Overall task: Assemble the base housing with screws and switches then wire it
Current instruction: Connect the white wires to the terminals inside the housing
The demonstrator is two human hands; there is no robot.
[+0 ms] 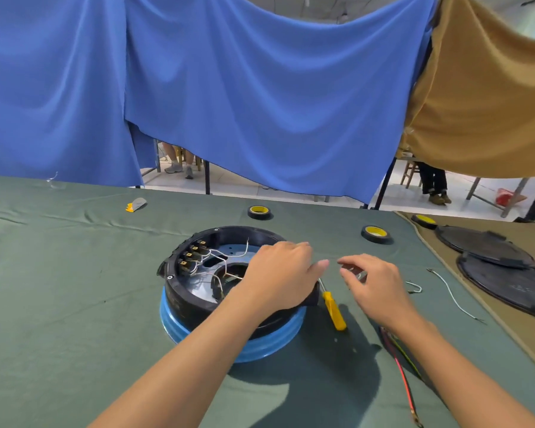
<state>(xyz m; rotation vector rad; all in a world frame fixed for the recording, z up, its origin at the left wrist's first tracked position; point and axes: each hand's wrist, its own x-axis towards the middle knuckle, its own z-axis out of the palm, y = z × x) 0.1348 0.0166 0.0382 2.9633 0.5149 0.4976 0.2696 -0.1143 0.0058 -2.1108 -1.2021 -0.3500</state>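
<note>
Wiring base housing, prob. — left hand rests flat on it, right hand curled, grip unclear; next: fetch loose wire.

Three black tape rolls with yellow cores, two round black plastic covers, one yellow-handled screwdriver, one round black plastic base housing, four small black switches inside it.
</note>
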